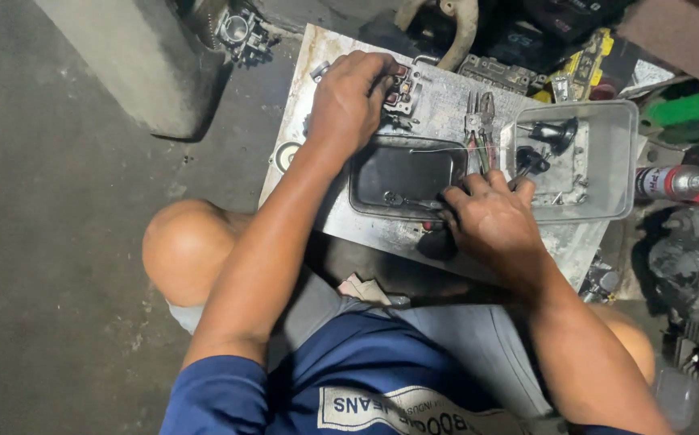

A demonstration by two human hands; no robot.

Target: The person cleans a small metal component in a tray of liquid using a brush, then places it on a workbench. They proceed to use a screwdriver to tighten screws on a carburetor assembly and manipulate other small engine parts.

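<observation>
The left hand [348,101] closes its grip on a small metal part [402,90] at the far edge of the surface [301,145]. The right hand [490,221] pinches a thin tool [406,200] inside the dark tray [404,173], near the pliers [478,121].

Ahead of your right fingers [490,187], red-handled steel pliers [479,121] and a clear plastic tub [607,161] block; bare concrete floor [59,242] lies far left.
</observation>
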